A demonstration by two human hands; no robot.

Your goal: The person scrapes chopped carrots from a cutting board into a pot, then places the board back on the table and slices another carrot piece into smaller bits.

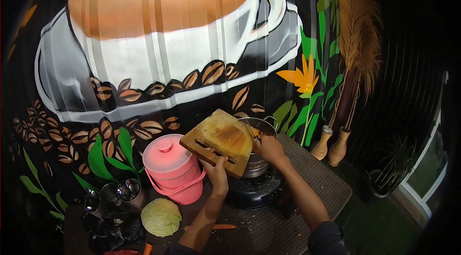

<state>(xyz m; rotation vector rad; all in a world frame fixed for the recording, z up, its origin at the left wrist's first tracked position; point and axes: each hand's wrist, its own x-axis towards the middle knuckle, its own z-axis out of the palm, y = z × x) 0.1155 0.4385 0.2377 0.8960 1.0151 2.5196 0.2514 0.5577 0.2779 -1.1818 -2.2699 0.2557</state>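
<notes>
A wooden cutting board [223,135] is tilted beside and partly over a metal pot [257,166]. My left hand [215,167] grips the board's lower edge near its slot. At the pot's rim, my right hand [269,148] is closed, with its fingers partly hidden behind the board's right edge; what it holds, if anything, cannot be made out. Small orange pieces show near those fingers. The pot stands on a black stove [254,192].
Left of the board stands a pink lidded bucket [175,171]. A cabbage [161,217], a carrot [218,226], cups of spoons [129,191] and a black plastic bag [115,231] are on the brown table [319,178]. Woven vases [339,148] stand at the right.
</notes>
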